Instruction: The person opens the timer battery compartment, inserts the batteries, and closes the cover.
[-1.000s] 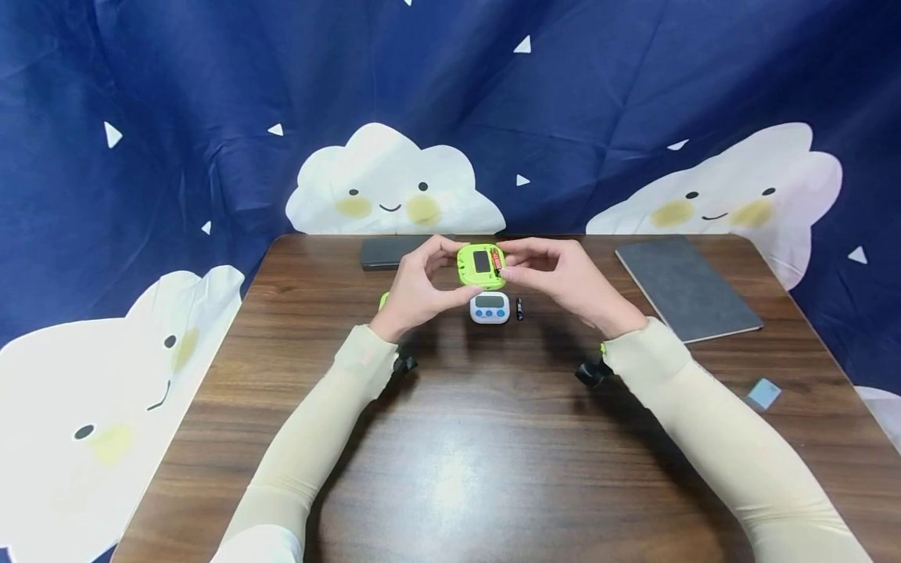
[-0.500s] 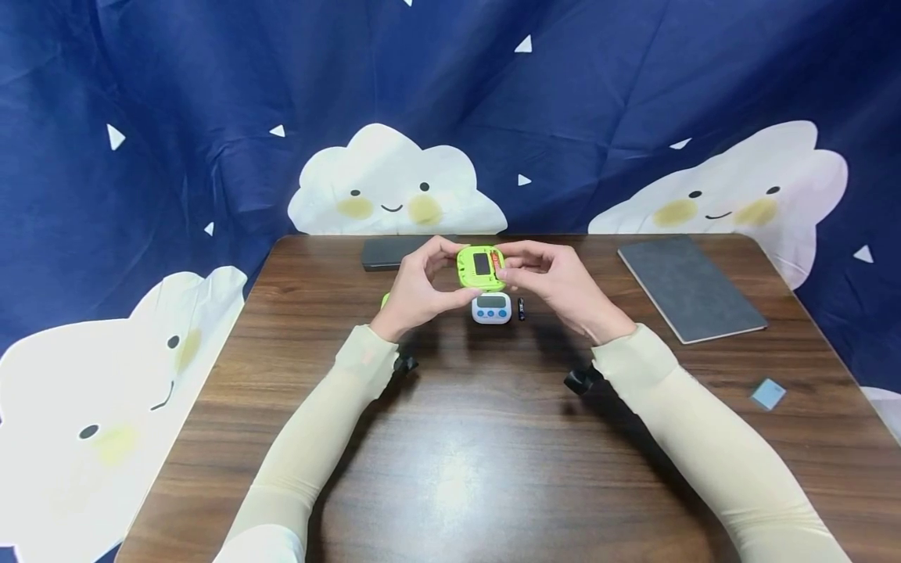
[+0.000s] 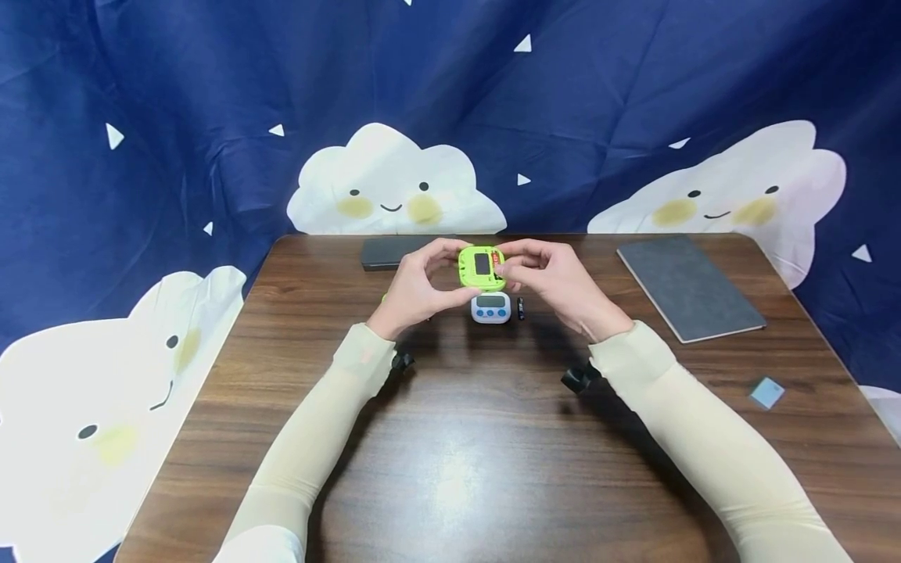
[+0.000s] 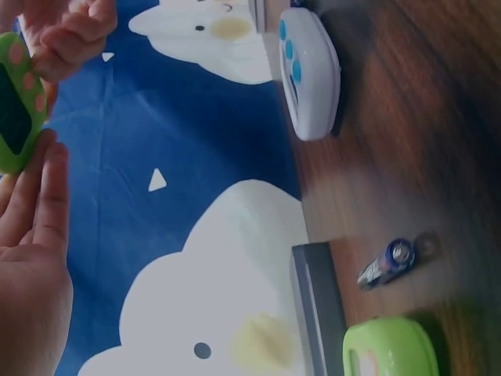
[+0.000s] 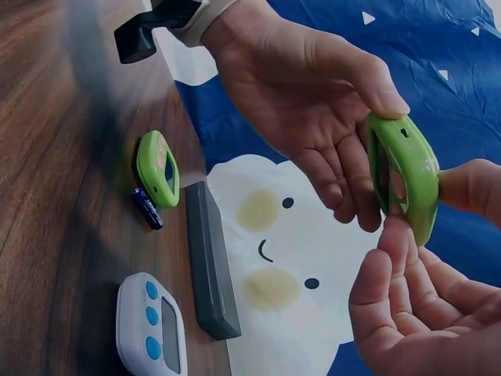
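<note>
My left hand holds a lime-green digital timer up off the table, back toward the head camera, thumb at its lower edge. A red battery sits in a slot on the right of that back. The thumb of my right hand presses there and hides part of the battery, its fingers on the timer's other face. In the right wrist view, both hands grip the timer from opposite sides. Below them on the table are a white timer with blue buttons and a dark battery.
A second green timer lies beyond my left hand, a blue battery beside it. A dark grey box stands at the table's back edge. To the right are a grey notebook and a small blue card.
The right hand's wrist and forearm have shifted a little left, uncovering the blue card. Its thumb has moved onto the red battery. The left hand still holds the timer in nearly the same place.
</note>
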`<state>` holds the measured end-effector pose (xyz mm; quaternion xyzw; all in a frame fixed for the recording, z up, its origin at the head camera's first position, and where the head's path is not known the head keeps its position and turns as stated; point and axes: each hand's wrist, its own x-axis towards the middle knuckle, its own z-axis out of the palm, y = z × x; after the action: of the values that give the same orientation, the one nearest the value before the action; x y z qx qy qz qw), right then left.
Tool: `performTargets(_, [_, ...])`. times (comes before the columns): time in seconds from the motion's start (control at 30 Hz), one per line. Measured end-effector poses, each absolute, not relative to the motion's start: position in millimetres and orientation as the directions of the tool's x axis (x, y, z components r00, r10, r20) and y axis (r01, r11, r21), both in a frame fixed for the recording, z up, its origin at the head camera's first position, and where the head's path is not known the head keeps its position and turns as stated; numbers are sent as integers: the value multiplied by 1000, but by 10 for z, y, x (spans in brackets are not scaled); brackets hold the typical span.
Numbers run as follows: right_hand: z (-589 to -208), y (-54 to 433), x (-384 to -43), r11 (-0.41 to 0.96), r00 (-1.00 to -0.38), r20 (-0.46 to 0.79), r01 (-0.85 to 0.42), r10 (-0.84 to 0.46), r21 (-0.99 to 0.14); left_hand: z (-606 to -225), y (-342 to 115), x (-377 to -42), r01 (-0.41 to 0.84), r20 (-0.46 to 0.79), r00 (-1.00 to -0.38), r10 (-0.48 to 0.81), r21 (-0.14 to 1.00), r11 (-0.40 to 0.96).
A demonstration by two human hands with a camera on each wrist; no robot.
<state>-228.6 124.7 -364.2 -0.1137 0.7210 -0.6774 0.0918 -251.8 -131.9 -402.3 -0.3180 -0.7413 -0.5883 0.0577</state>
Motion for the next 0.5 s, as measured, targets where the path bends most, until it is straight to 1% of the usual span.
performTargets(0.2, [-3650,1231,-2284,47,-959,22,-37,-281,-998,-4009,-1350,-2541,540,455,-787,417,834,109])
performTargets(0.5, [-3660,1218,-2284,65,-953,14,-35,-303,-997,-4008,-1391,-2540,515,409,-786,463,848,126])
